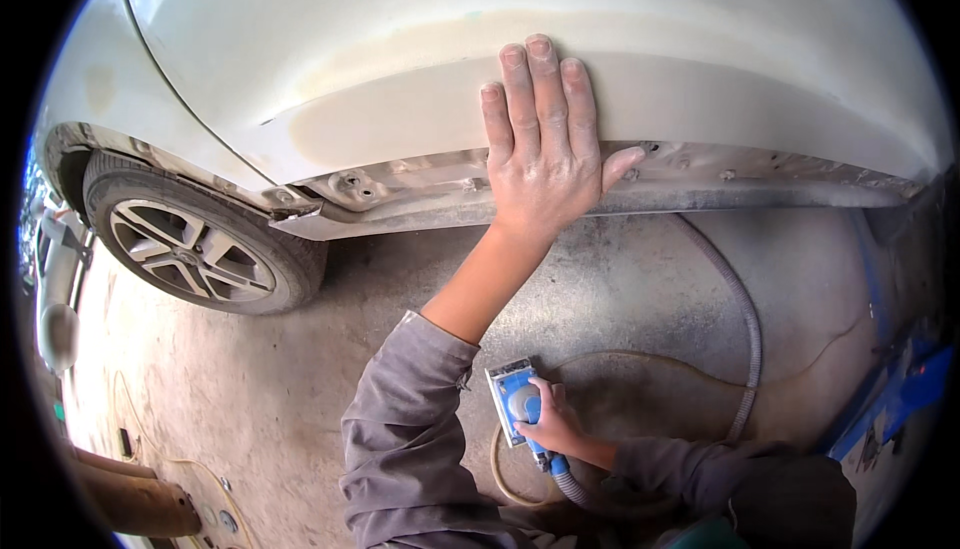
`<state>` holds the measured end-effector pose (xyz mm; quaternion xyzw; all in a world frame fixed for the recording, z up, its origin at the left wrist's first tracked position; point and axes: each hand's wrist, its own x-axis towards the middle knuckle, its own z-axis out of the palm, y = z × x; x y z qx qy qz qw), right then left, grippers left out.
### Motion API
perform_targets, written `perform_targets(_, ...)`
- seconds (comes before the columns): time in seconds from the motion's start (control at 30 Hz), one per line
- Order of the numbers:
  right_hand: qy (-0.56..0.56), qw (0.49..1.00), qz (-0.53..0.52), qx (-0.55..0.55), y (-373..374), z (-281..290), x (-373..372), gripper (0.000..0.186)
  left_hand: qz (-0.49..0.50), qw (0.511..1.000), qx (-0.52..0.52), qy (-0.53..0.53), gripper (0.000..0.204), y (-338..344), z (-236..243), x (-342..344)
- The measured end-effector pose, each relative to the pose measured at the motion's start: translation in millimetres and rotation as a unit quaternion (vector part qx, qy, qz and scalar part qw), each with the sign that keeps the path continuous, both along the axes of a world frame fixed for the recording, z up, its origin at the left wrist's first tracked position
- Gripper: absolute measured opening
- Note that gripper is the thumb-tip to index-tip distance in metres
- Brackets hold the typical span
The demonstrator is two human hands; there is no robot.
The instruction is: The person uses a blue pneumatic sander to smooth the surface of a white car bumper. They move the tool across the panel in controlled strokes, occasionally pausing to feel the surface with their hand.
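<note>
My left hand lies flat on the lower part of a pale car door, fingers extended and whitened with dust, thumb out to the side over the exposed strip of dirty sill below it. The door's surface there shows a matte band with faint yellowish patches. Lower down in the view, my right hand grips a blue sander with a rectangular pad, held away from the door above the floor, with a ribbed hose coming off its handle.
A wheel stands at the left. A grey hose and thin tubing cross the concrete floor. A blue object sits at the right edge, a brown wooden-looking piece at the lower left.
</note>
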<state>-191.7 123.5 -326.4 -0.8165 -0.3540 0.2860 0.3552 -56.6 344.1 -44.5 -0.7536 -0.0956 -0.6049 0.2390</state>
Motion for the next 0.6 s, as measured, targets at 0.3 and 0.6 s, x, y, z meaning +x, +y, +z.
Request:
perform_targets(0.3,0.006,0.999,-0.01,0.043,-4.6,-4.3,2.6,0.085,0.033,0.978,-0.161,-0.13,0.097,105.0,6.1,-87.0)
perform_targets(0.6,-0.024,0.997,-0.017,0.078,10.0,5.6,-19.3,0.081,-0.001,0.988,-0.141,-0.063,0.106,45.3,-35.7,-41.3)
